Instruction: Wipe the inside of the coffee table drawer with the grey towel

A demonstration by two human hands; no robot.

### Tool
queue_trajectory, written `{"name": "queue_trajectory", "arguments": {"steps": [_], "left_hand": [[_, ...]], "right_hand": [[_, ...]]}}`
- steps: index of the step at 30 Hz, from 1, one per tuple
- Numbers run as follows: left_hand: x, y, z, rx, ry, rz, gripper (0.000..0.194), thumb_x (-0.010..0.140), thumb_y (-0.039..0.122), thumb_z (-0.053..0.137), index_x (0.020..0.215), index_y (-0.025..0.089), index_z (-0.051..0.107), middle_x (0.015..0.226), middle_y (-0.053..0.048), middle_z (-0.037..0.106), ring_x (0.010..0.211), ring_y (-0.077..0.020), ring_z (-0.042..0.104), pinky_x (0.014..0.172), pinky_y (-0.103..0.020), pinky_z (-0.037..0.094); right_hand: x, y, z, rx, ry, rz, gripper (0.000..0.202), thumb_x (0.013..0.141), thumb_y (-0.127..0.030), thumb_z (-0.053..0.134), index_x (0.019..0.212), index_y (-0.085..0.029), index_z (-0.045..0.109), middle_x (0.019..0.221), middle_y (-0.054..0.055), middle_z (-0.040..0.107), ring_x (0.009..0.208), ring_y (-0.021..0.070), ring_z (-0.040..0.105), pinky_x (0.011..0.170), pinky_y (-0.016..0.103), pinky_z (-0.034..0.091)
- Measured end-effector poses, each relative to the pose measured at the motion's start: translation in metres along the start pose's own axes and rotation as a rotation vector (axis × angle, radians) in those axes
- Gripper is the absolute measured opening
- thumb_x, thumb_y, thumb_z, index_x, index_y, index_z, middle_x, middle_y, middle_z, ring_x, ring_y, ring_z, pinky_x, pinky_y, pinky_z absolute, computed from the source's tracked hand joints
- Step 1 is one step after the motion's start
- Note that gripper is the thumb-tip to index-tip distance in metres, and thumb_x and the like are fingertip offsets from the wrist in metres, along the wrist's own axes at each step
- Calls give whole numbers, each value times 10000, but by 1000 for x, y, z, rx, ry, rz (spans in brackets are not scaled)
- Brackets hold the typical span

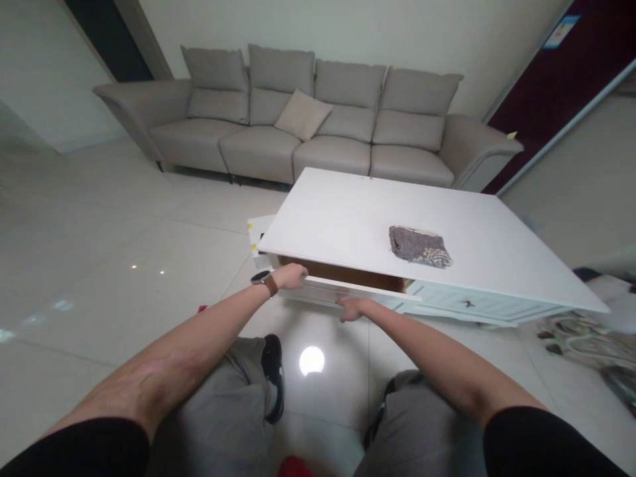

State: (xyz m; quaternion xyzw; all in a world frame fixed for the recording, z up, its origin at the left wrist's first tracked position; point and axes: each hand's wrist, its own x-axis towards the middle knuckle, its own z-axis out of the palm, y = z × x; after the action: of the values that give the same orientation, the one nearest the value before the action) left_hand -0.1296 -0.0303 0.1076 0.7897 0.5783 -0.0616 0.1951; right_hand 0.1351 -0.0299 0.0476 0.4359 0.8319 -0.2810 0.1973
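Note:
A white coffee table (348, 205) stands before me, and its left drawer (368, 291) is pulled partly out, showing a brown inside. My left hand (292, 275), with a watch (263, 279) on the wrist, is closed over the top edge of the drawer front near its left end. Lower, at the middle of that front, my right hand (352, 309) has its fingers curled against the face; any handle there is hidden. On the tabletop lies a folded grey patterned cloth (420, 246), apart from both hands.
A second drawer with a dark knob (468, 304) sits shut to the right. Beyond the table is a grey sofa (263, 142) with a beige cushion (303, 114). A white box (256, 242) stands at the table's left end. Patterned fabric (581, 338) lies at right.

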Motion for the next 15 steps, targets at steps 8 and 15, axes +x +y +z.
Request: {"name": "queue_trajectory", "arguments": {"steps": [8, 15], "left_hand": [[2, 9, -10, 72, -48, 29, 297, 729, 213, 719, 1013, 198, 806, 1047, -90, 787, 999, -235, 718, 878, -264, 526], [2, 28, -6, 180, -59, -22, 200, 663, 176, 792, 862, 191, 811, 947, -118, 791, 925, -253, 735, 821, -289, 545]], "right_hand": [[-68, 46, -42, -53, 405, -68, 505, 800, -178, 642, 1304, -178, 664, 1323, 111, 675, 1240, 243, 600, 1049, 313, 438], [-107, 99, -22, -169, 235, 238, 229, 771, -231, 749, 986, -156, 780, 1054, 179, 757, 1040, 323, 699, 884, 387, 523]]}}
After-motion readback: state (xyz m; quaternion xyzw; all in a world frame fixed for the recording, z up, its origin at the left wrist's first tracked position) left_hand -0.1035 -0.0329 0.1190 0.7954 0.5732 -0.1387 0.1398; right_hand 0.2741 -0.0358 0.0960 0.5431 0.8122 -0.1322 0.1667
